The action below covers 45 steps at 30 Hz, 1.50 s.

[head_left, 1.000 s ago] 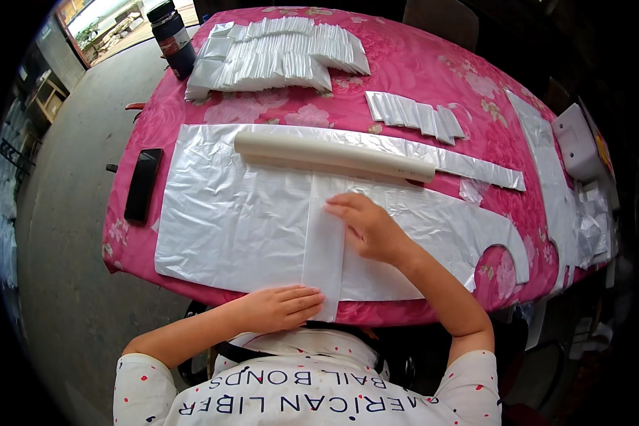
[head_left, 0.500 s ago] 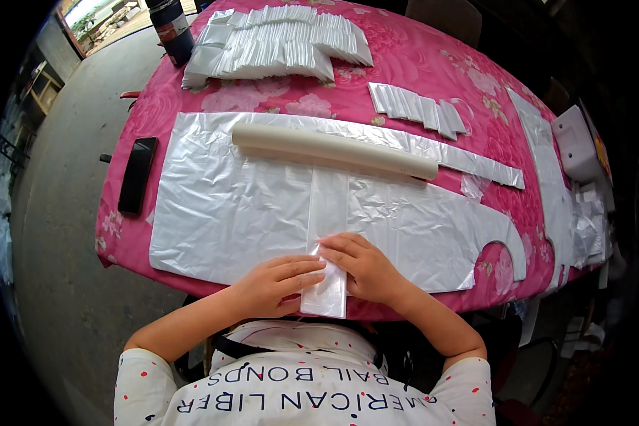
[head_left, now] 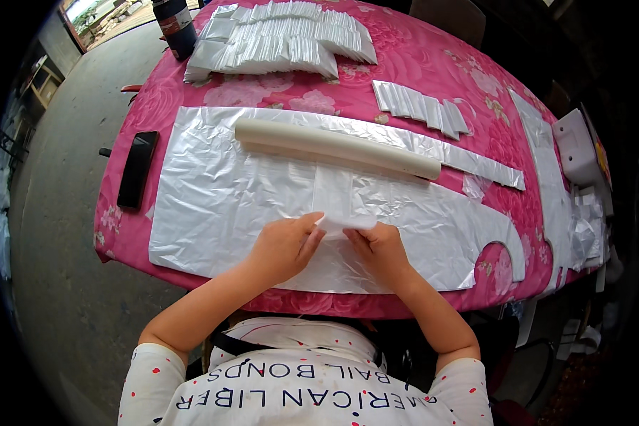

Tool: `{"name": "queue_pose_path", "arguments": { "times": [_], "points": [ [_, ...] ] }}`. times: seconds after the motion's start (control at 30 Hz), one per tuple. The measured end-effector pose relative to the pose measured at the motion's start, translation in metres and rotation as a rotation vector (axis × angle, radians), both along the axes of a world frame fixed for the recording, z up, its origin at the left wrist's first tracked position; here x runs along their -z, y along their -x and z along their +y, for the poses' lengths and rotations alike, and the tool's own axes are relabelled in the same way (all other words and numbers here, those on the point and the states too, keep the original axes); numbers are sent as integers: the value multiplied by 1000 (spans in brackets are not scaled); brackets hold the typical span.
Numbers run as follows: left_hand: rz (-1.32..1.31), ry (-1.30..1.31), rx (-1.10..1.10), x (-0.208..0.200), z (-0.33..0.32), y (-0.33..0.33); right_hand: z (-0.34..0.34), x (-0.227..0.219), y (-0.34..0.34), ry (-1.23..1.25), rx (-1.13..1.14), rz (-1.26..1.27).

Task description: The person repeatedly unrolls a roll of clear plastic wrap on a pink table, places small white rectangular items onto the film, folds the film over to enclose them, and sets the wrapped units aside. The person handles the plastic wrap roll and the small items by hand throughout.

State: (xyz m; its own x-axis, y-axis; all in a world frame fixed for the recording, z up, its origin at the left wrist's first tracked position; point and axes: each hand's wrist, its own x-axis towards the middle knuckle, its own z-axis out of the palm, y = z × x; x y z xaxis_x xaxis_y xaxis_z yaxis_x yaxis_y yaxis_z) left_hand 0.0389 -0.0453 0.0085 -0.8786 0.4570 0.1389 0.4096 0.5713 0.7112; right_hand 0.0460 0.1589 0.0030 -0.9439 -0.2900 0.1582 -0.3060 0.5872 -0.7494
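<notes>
A stack of white plastic aprons [head_left: 213, 206], with curved cut-outs at its right end, lies across the near part of the table. Down the middle of it runs a narrow, lengthwise-folded plastic apron [head_left: 332, 190], its far part passing under a long cream tube [head_left: 337, 150]. My left hand [head_left: 285, 245] pinches the near left corner of that folded apron between thumb and fingers. On the opposite corner, my right hand [head_left: 380, 250] is closed with the thumb underneath. Between both hands the near end is raised slightly off the stack.
Many small folded white packets [head_left: 280, 42] stand in rows at the far left, near a dark bottle [head_left: 175, 28]. A shorter row of packets [head_left: 419, 108] lies at centre right. A black phone [head_left: 138, 170] rests at the left edge. More plastic sheets [head_left: 543, 170] lie along the right.
Both hands have moved away from me, bringing the folded apron's near end up from the table edge onto the stack. My flat fingers have closed on its corners.
</notes>
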Motion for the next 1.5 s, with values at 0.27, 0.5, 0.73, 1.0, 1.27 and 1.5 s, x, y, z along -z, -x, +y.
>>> {"name": "queue_pose_path", "arguments": {
  "times": [0.27,0.5,0.73,1.0,1.27,1.5],
  "points": [
    [290,-52,-88,12,9,5,-9,-19,38,104,171,-641],
    [218,378,45,24,28,-13,-8,-18,44,125,187,-728],
    [263,382,30,22,26,-6,-18,-14,5,-172,236,-97],
    [398,378,35,11,24,11,-1,-1,18,-292,-202,399],
    [480,376,144,13,15,17,10,3,39,-194,-309,340],
    [468,210,253,10,-9,-24,5,9,-4,-123,-394,473]
  ]
}}
